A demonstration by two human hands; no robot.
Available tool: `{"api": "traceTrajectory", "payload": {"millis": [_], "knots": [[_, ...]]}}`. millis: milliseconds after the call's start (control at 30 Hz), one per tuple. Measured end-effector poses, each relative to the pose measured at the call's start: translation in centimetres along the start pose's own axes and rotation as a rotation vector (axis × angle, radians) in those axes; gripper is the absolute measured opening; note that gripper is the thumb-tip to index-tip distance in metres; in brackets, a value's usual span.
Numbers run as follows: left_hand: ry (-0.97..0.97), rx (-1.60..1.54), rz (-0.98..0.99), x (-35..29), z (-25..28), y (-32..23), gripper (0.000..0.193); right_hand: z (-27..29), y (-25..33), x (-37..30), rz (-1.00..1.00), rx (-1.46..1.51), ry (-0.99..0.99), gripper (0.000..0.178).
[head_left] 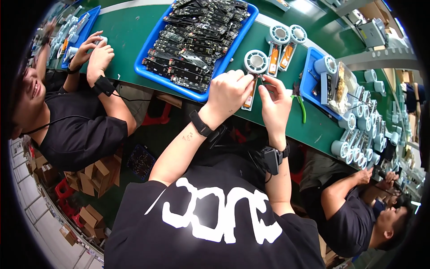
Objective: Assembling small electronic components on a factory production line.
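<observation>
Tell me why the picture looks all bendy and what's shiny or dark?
In the head view, the fisheye lens bends the green table and leaves black corners; in the head view, glare whitens a patch at the top, right of centre; there too, the floor is dim, while the left hand and right hand look fairly sharp.

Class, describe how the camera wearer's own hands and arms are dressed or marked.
Both the left hand and right hand are ungloved. Black short sleeves; a black strap on the left wrist; a boxy black device at the right wrist; small dark marks on the left forearm.
</observation>
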State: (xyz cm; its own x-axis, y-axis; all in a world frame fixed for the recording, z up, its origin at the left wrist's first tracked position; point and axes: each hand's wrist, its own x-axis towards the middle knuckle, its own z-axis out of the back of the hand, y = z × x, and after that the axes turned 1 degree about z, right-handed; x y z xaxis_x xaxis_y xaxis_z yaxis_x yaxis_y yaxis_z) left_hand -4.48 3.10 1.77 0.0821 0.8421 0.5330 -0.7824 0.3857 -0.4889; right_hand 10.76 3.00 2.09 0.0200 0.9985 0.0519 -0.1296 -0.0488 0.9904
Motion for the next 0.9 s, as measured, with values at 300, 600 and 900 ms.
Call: {"api": "traceTrajectory", "payload": {"millis": [300, 600, 900], "knots": [[0.106, 0.051, 0.05, 0.2, -0.6, -0.9, 0.01, -0.1, 1.4, -0.3, 0.181, -0.316, 0.011, 0.028], [0.288, 0.124, -0.078, 0.7, 2.0, -0.2, 0.011, 0.0, 1.7, -0.2, 0.185, -0.377, 0.022, 0.029], [0.114, -0.154, 0.078, -1.2, 0.9, -0.3, 0.033, 0.0, 0.1, -1.2, 0.025, -0.066, 0.029, 0.027]]}}
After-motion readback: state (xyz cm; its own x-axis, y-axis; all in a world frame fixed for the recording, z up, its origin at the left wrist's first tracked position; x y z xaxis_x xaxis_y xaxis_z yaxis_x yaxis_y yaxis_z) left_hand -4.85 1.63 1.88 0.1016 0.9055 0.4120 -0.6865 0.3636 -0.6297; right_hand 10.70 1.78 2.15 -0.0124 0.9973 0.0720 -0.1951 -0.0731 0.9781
